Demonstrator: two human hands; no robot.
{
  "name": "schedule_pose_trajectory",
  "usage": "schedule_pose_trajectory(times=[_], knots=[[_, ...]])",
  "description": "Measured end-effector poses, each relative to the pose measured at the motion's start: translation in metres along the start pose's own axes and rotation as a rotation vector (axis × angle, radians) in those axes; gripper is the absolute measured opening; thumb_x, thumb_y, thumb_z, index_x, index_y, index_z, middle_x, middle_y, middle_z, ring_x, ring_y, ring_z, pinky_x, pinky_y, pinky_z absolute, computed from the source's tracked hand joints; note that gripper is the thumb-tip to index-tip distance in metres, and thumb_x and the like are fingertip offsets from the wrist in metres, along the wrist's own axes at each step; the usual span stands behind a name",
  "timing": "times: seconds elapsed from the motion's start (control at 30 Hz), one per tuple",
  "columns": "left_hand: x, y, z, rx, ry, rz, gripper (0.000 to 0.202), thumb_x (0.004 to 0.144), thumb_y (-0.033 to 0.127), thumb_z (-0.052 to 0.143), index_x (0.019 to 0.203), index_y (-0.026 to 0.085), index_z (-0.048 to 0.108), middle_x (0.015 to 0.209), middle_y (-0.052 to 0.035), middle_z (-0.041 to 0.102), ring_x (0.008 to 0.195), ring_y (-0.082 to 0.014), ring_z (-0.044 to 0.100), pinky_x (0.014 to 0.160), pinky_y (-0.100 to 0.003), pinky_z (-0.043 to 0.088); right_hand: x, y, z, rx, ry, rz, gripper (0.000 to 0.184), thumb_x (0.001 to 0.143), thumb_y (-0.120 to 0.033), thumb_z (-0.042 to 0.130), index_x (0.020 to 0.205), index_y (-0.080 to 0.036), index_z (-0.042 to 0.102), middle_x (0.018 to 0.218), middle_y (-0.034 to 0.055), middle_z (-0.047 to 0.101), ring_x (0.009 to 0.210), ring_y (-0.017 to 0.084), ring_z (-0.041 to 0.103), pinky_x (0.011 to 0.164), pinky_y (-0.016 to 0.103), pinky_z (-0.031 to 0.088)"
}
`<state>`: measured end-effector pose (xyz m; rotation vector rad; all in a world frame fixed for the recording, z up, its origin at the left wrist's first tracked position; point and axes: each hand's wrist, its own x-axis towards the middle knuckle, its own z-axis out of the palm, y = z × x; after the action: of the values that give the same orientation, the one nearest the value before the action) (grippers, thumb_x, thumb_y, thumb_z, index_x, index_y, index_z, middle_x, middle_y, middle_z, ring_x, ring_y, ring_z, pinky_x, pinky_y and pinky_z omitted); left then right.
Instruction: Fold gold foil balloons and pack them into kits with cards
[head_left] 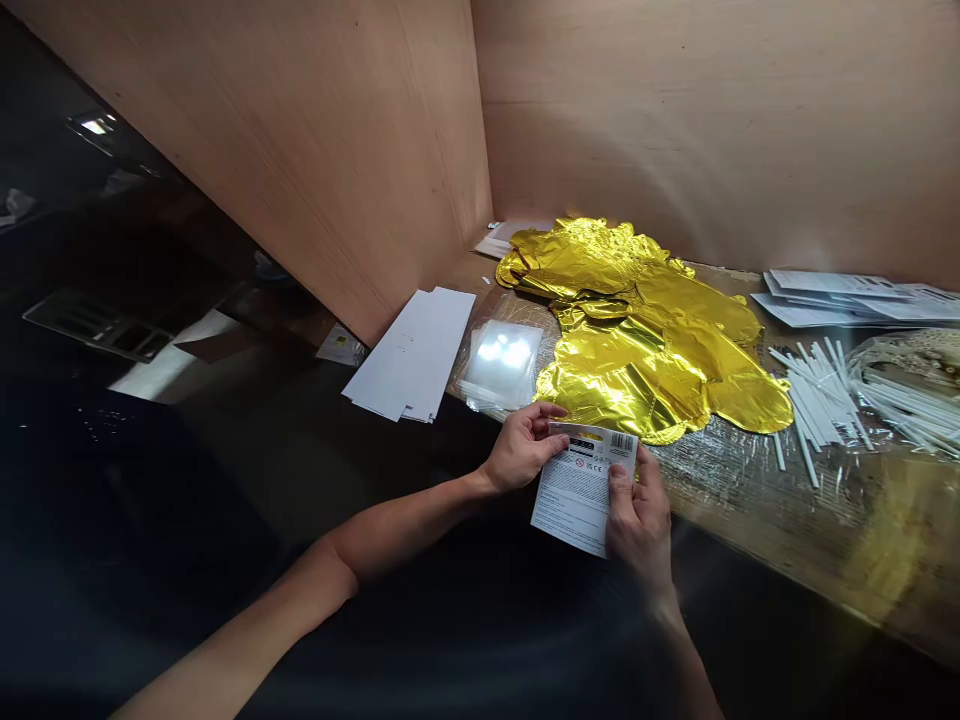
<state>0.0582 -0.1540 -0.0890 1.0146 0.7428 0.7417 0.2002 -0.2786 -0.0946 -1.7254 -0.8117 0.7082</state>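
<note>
Both of my hands hold a white printed card [579,490] with a barcode and small text, just in front of the table's near edge. My left hand [521,450] pinches its upper left corner. My right hand [637,515] grips its right side, thumb on the face. Just beyond the card lies a heap of flat gold foil balloons [645,330] on the table.
A stack of clear plastic sleeves [501,362] lies left of the balloons. White cards [412,352] overhang the table's left end. White sticks [825,395] and printed sheets [847,295] sit at the right. Plywood walls [675,110] close the back and left.
</note>
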Motion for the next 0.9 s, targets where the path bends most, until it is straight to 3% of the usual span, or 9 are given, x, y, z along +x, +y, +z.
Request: schedule_pose_trajectory(times=[0.13, 0.3, 0.37, 0.5, 0.6, 0.67, 0.73, 0.8, 0.9], knots=[[0.002, 0.0, 0.001, 0.013, 0.097, 0.05, 0.042, 0.074, 0.033, 0.093, 0.1, 0.014, 0.067, 0.089, -0.0063, 0.078, 0.076, -0.0165, 0.074, 0.073, -0.028, 0.057, 0.001, -0.001, 0.002, -0.048, 0.007, -0.007, 0.061, 0.104, -0.054, 0.051, 0.154, -0.02, 0.052, 0.128, 0.0163, 0.074, 0.112, 0.034, 0.072, 0.096, 0.048, 0.056], [0.006, 0.002, 0.002, -0.079, 0.066, 0.093, 0.045, 0.068, 0.026, 0.095, 0.102, 0.015, 0.067, 0.109, -0.0109, 0.081, 0.097, -0.0198, 0.077, 0.091, -0.034, 0.06, 0.002, -0.009, 0.002, -0.175, 0.019, -0.081, 0.062, 0.105, -0.053, 0.048, 0.154, -0.017, 0.055, 0.144, 0.0191, 0.066, 0.128, 0.035, 0.064, 0.109, 0.05, 0.05], [0.006, 0.0, 0.004, -0.058, 0.09, 0.091, 0.045, 0.07, 0.029, 0.095, 0.103, 0.015, 0.067, 0.106, -0.0106, 0.081, 0.093, -0.0192, 0.077, 0.089, -0.033, 0.061, 0.001, -0.011, 0.005, -0.161, 0.047, -0.085, 0.062, 0.105, -0.053, 0.047, 0.153, -0.016, 0.056, 0.138, 0.0194, 0.069, 0.121, 0.034, 0.068, 0.102, 0.047, 0.053], [0.002, -0.007, 0.004, -0.003, 0.159, 0.062, 0.044, 0.079, 0.044, 0.09, 0.101, 0.014, 0.067, 0.09, -0.007, 0.079, 0.076, -0.0155, 0.073, 0.072, -0.027, 0.057, -0.001, -0.007, 0.011, -0.042, 0.078, -0.007, 0.064, 0.106, -0.057, 0.047, 0.154, -0.016, 0.051, 0.112, 0.0156, 0.077, 0.088, 0.029, 0.073, 0.078, 0.041, 0.057], [0.001, 0.0, 0.0, -0.039, 0.059, -0.006, 0.048, 0.072, 0.041, 0.096, 0.101, 0.014, 0.069, 0.091, -0.0057, 0.078, 0.077, -0.0151, 0.072, 0.073, -0.026, 0.056, -0.002, -0.004, 0.009, 0.024, 0.025, 0.024, 0.063, 0.106, -0.059, 0.048, 0.154, -0.019, 0.05, 0.111, 0.014, 0.076, 0.088, 0.029, 0.073, 0.075, 0.04, 0.057], [0.003, 0.009, -0.003, -0.142, -0.092, -0.119, 0.06, 0.063, 0.034, 0.101, 0.112, 0.016, 0.071, 0.102, -0.0078, 0.08, 0.087, -0.0187, 0.075, 0.081, -0.03, 0.058, 0.0, -0.003, 0.006, 0.01, -0.025, 0.001, 0.06, 0.106, -0.06, 0.048, 0.152, -0.021, 0.051, 0.12, 0.0141, 0.074, 0.099, 0.03, 0.071, 0.084, 0.042, 0.057], [0.008, 0.016, -0.004, -0.232, -0.21, -0.252, 0.07, 0.063, 0.032, 0.101, 0.126, 0.018, 0.071, 0.11, -0.0108, 0.08, 0.093, -0.0212, 0.076, 0.086, -0.034, 0.059, 0.003, -0.002, 0.003, -0.019, -0.061, -0.023, 0.058, 0.106, -0.06, 0.049, 0.151, -0.022, 0.052, 0.126, 0.0133, 0.071, 0.108, 0.03, 0.069, 0.094, 0.045, 0.056], [0.012, 0.017, -0.001, -0.254, -0.252, -0.339, 0.067, 0.068, 0.032, 0.099, 0.128, 0.017, 0.073, 0.111, -0.0127, 0.08, 0.089, -0.0193, 0.076, 0.085, -0.033, 0.059, 0.008, -0.001, 0.0, -0.01, -0.086, -0.016, 0.058, 0.106, -0.063, 0.049, 0.147, -0.023, 0.053, 0.127, 0.012, 0.069, 0.111, 0.029, 0.067, 0.097, 0.045, 0.055], [0.017, 0.014, 0.007, -0.236, -0.252, -0.394, 0.057, 0.065, 0.028, 0.1, 0.116, 0.012, 0.079, 0.105, -0.0136, 0.081, 0.078, -0.0158, 0.073, 0.082, -0.031, 0.058, 0.015, 0.004, -0.006, 0.091, -0.123, 0.041, 0.059, 0.102, -0.07, 0.053, 0.137, -0.023, 0.055, 0.122, 0.0099, 0.07, 0.105, 0.026, 0.069, 0.089, 0.04, 0.058]])
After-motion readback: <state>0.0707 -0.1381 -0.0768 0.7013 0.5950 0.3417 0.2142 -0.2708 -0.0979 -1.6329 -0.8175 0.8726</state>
